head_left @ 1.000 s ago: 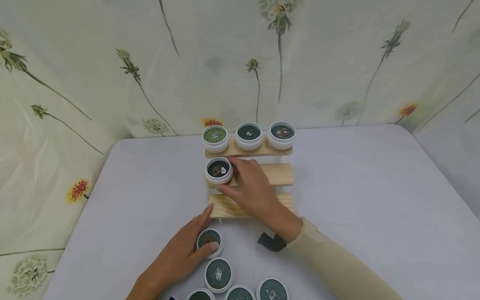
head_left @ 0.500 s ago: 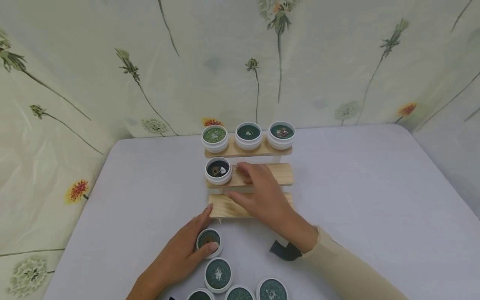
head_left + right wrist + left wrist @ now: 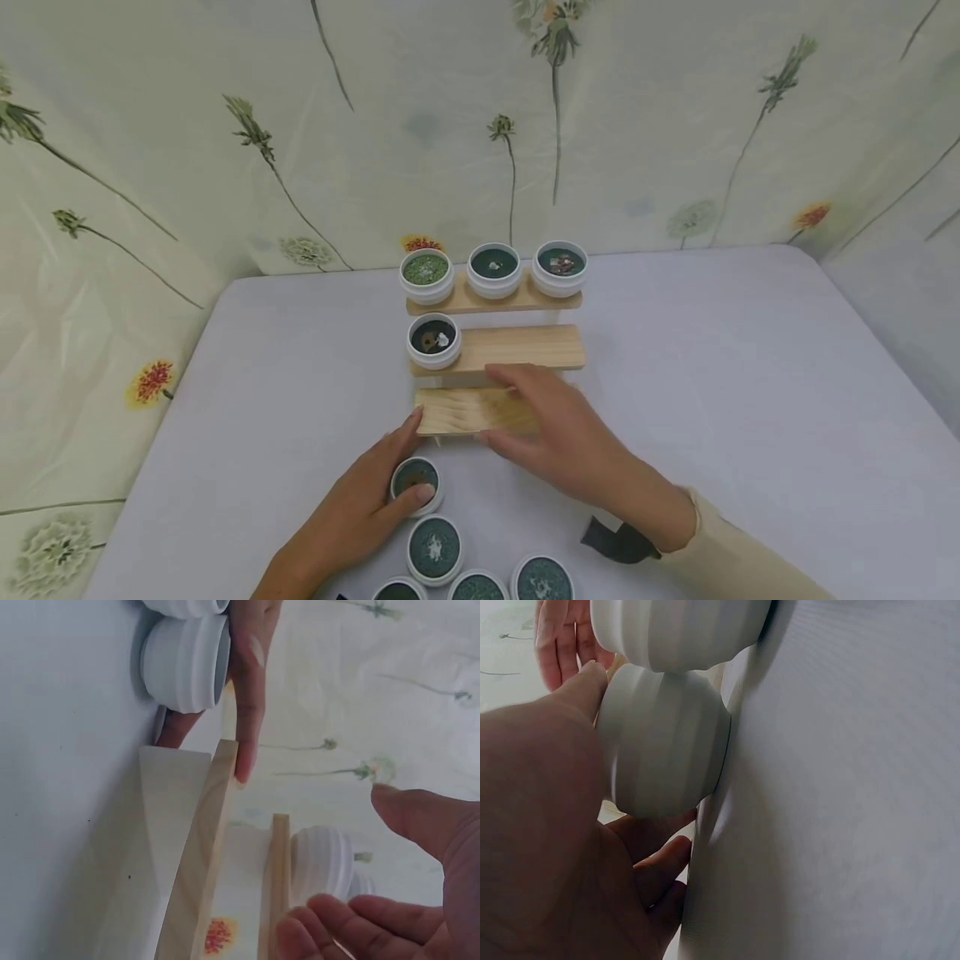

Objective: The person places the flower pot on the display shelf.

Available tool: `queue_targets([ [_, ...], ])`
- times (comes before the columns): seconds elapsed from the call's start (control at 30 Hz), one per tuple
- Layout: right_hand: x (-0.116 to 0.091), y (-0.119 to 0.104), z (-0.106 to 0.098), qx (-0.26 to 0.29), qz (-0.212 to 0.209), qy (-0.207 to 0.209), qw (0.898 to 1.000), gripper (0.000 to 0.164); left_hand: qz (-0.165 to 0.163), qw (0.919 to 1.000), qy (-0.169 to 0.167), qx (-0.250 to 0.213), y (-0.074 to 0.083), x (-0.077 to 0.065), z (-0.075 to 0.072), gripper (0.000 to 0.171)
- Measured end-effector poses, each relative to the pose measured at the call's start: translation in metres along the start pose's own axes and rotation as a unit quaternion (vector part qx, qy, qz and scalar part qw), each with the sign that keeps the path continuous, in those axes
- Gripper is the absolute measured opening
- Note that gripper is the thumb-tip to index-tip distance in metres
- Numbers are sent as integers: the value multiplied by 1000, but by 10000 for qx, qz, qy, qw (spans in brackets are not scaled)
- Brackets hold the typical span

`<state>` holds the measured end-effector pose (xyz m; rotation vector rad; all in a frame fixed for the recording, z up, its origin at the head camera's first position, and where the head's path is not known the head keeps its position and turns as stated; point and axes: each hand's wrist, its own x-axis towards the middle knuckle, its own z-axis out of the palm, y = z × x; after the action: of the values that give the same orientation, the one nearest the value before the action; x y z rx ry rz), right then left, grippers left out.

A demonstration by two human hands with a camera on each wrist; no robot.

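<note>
My left hand (image 3: 360, 500) curls around a white ribbed jar (image 3: 415, 483) with a dark green top, its thumb over the rim. The index fingertip touches the left end of the lowest board of a three-tier wooden stand (image 3: 457, 408). My right hand (image 3: 570, 433), holding nothing, hovers over the right part of that board with thumb and fingers spread apart. On the middle board's left end sits a jar (image 3: 433, 343) with a dark top and a white decoration. Three jars line the top board: a light green one (image 3: 426, 275), a dark green one (image 3: 493, 268) and one with reddish bits (image 3: 559, 267).
In front of the stand, more jars stand on the white table: one with a white figure (image 3: 435, 548), another (image 3: 543, 579) to its right, and others cut off by the lower edge. A black strap (image 3: 618, 542) hangs at the right wrist. Flowered cloth (image 3: 420, 167) rises behind.
My right hand has let go of the jar on the middle board and moved right and toward me. That jar stays on the board. The left hand has kept its place.
</note>
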<state>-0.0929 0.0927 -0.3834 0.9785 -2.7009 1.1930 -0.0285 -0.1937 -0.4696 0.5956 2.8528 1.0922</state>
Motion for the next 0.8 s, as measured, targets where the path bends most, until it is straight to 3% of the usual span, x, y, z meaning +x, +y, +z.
queue_targets([
  [0.1,-14,-1,-11,66,72,-814,9966,64,57,10000,13,-2,0,1,0,84],
  [0.17,-24,-2,-20,-59,205,-1544,9878,67,110,9999,29,6,-1,1,1,84],
  [0.27,-39,-4,-31,-353,388,-2562,9652,77,135,9999,41,25,-1,2,1,84],
  [0.37,-50,-8,-34,-467,706,-3243,9422,85,108,9999,33,12,-1,2,1,83],
  [0.47,-57,-10,-30,-581,913,-3610,9263,90,58,10000,9,13,-1,1,0,83],
  [0.8,-67,-15,-13,-798,1714,-4039,8950,87,47,10000,21,72,1,0,0,85],
])
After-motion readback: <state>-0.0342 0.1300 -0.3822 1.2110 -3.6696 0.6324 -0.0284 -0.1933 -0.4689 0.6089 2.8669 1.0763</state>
